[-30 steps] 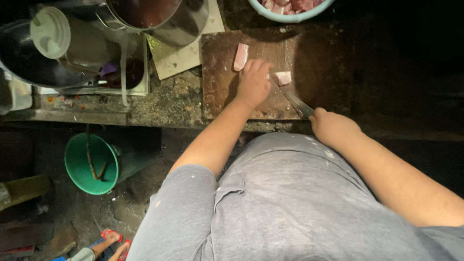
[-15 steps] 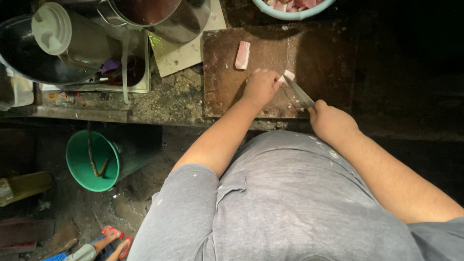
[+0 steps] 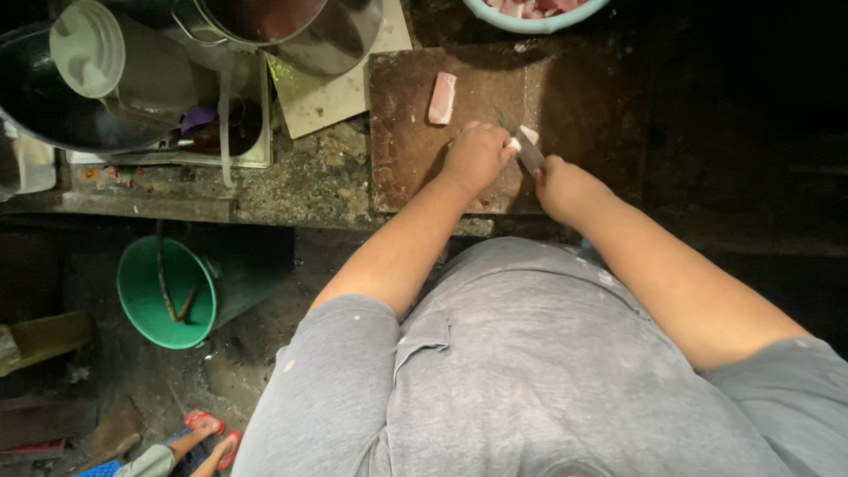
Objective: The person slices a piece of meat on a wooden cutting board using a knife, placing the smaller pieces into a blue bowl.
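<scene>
We press our left hand down on a small pale piece of meat near the middle of the brown cutting board, while our right hand, closed around a knife, sets the blade against that piece. A pink meat strip lies farther up the board, and a light-blue bowl of meat sits just beyond the board's far edge.

Both bare forearms are stretched forward from the grey-shirted body and are brought close together. The left hand is curled downward, its fingertips pressed down, knuckles raised. The right hand is closed in a fist just beside it, the wrist kept straight.
</scene>
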